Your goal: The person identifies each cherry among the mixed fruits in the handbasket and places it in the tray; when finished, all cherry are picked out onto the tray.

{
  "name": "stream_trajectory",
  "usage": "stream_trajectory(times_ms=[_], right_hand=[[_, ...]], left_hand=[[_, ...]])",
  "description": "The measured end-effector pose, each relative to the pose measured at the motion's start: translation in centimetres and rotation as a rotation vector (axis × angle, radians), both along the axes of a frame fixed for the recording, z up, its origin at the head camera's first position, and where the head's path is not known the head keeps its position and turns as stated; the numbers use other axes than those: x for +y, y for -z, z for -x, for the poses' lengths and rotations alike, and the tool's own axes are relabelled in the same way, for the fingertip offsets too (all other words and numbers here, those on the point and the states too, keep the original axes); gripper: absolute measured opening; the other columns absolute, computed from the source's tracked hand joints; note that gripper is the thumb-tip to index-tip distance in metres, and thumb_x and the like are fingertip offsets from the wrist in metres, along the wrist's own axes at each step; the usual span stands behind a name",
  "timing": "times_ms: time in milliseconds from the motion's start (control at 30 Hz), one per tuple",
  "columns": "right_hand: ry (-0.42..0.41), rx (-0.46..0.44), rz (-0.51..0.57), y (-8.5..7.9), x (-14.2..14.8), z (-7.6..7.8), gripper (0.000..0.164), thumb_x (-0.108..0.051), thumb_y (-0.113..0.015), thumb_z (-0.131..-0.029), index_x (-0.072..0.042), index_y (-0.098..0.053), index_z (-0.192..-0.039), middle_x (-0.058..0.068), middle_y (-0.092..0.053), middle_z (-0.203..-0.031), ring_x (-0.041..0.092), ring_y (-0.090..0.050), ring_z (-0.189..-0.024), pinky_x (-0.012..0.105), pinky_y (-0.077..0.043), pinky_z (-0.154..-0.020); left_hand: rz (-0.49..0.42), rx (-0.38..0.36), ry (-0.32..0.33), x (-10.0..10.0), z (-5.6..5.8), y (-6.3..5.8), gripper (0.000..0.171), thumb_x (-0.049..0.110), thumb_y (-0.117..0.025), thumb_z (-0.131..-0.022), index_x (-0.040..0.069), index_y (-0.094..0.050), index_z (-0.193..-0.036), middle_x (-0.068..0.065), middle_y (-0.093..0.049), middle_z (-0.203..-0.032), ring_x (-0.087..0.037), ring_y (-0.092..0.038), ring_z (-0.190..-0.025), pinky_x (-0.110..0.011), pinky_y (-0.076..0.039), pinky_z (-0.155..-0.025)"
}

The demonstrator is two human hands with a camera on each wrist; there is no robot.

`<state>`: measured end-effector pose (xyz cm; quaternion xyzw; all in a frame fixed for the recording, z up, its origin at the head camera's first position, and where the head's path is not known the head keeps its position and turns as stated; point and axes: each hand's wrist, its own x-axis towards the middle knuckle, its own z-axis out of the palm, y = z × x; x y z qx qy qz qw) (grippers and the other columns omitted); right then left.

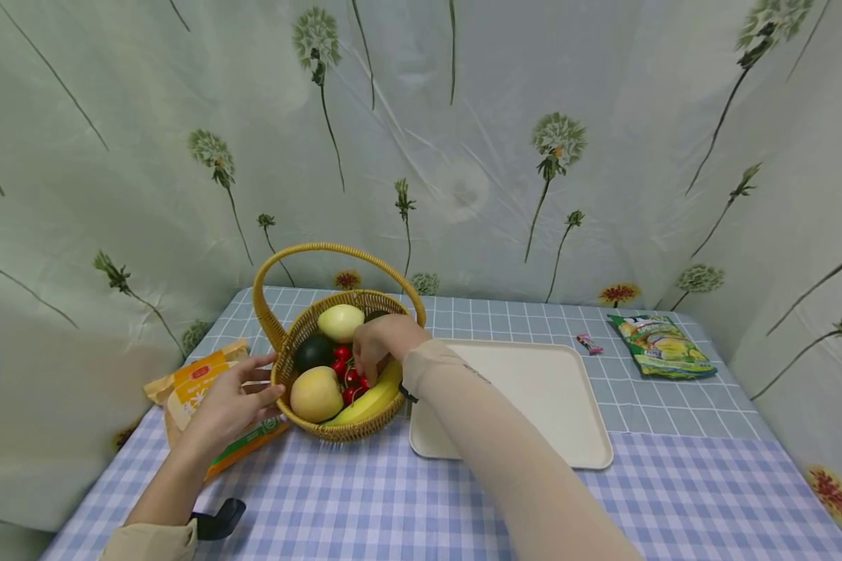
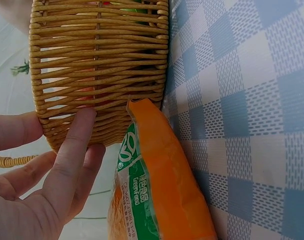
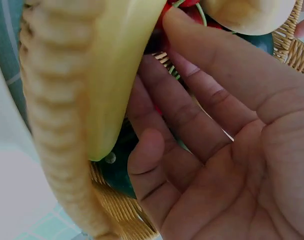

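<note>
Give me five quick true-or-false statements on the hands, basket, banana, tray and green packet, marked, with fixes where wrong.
1. The left hand touches the basket. True.
2. The banana lies on the tray. False: it lies in the basket.
3. The right hand reaches toward the red cherries. True.
4. In the head view, the tray is left of the basket. False: it is right.
5. The green packet touches the basket. False: they are apart.

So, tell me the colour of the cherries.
The cherries are red, clearest in the head view.
</note>
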<state>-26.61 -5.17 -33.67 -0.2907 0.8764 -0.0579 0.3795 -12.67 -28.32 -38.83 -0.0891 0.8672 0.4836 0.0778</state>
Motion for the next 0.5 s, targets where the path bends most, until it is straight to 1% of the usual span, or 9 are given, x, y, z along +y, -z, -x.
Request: stream_trajectory(times_ms=[267, 400, 500], right_hand=[[-0.027, -0.001, 0.017, 0.77, -0.47, -0.11, 0.024, -0.013, -0.084, -0.093, -0.021, -0.068, -0.076, -0.009, -0.060, -0.076, 0.009, -0.052, -0.075, 0.022, -0.044, -0.063], [-0.021, -0.028, 0.038, 0.80, -0.45, -0.12, 0.025, -0.011, -0.083, -0.093, -0.020, -0.067, -0.077, -0.009, -0.061, -0.076, 0.008, -0.052, -0.074, 0.021, -0.044, -0.063], [-0.019, -0.044, 0.057, 0.74, -0.41, -0.11, 0.024, -0.012, -0.083, -0.094, -0.019, -0.068, -0.077, -0.007, -0.060, -0.075, 0.009, -0.052, -0.073, 0.021, -0.043, -0.062]], left_hand=[[-0.003, -0.003, -0.009, 0.04, -0.03, 0.04, 0.066, 0.013, -0.065, -0.108, 0.003, -0.036, -0.166, -0.035, -0.048, -0.153, -0.051, -0.056, -0.137, -0.033, -0.068, -0.084], [-0.004, -0.003, -0.005, -0.05, -0.03, 0.10, 0.066, 0.014, -0.066, -0.108, 0.003, -0.036, -0.166, -0.035, -0.048, -0.154, -0.051, -0.056, -0.137, -0.032, -0.068, -0.084], [-0.006, 0.002, 0.001, -0.15, -0.03, 0.14, 0.066, 0.015, -0.066, -0.108, 0.003, -0.036, -0.166, -0.035, -0.048, -0.154, -0.051, -0.056, -0.137, -0.032, -0.068, -0.083]])
